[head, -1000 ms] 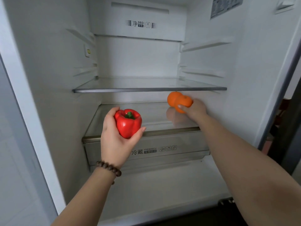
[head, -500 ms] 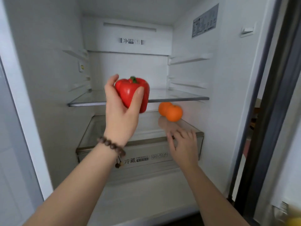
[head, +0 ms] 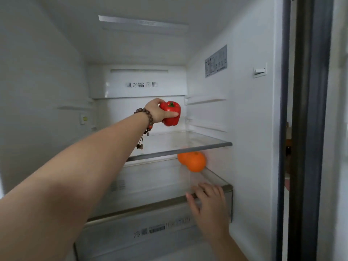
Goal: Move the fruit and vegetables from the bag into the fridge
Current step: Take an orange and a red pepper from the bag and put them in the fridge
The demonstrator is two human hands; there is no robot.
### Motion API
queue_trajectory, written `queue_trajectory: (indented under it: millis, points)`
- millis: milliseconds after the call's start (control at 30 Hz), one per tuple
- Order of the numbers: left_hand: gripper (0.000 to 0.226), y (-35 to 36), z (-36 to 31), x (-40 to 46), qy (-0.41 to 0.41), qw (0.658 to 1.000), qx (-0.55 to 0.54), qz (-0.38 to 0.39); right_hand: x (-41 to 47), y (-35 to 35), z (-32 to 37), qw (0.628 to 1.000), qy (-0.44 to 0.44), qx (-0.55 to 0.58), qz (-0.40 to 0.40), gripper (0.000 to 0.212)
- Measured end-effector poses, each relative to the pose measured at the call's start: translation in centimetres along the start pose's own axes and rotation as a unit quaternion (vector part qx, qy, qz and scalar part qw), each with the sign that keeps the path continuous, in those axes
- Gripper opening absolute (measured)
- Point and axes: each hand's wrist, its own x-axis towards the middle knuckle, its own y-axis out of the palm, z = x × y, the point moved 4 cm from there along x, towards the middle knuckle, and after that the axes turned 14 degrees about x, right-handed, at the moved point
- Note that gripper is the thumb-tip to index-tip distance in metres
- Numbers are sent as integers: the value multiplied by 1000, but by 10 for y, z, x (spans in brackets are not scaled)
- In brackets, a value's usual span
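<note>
Red bell pepper (head: 172,114): left hand (head: 157,111) is gripping it, fingers curled round, and holding it above the far part of the glass shelf (head: 188,146), likely for setting down. Two oranges (head: 193,161): lying below, on the crisper drawer lid (head: 150,187), far right. Right hand (head: 209,202): fingers are lying loosely spread, holding nothing, at the lid's near edge.

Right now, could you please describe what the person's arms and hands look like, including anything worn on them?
Both forearms are bare, with no sleeves in view. The left hand has a bracelet of round dark brown wooden beads at the wrist, with a few reddish beads and a short dangling strand ending in small beads. The right hand wears no visible ring, watch or glove.
</note>
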Motion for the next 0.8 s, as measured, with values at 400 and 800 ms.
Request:
queue_trajectory:
  millis: [400,800]
  points:
    - [51,54,23,83,-76,989,-32,122,-2,11,-9,996,-39,24,-73,36]
    - [88,96,36,93,-67,985,-15,155,-1,11,-6,997,-39,15,-64,37]
